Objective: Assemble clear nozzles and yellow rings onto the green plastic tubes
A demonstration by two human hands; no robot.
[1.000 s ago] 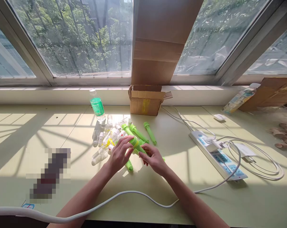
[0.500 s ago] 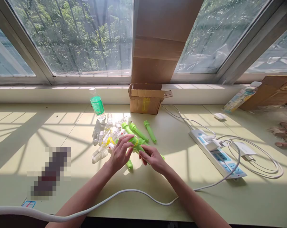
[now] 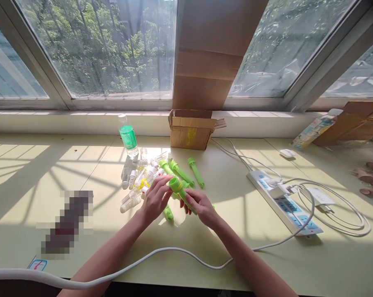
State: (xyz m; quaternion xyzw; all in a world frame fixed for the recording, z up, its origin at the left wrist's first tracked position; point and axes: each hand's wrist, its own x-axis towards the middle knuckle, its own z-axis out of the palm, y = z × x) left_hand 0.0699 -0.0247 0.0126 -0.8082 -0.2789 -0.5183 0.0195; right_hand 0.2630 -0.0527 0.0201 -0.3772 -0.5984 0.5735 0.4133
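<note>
A green plastic tube with a threaded end is held between both of my hands above the table. My right hand wraps round its lower shaft. The fingers of my left hand pinch at its threaded end. Behind the hands lie several more green tubes and a heap of small clear bottles with white caps. Another green tube lies under my left hand.
A green-labelled water bottle and an open cardboard box stand by the sill. A white power strip with plugs and cables lies at the right. A white cable crosses the front edge. A blurred dark object lies at left.
The held tube's threaded end has tipped up towards me, and my hands have shifted slightly round it. The view has moved a little to the left.
</note>
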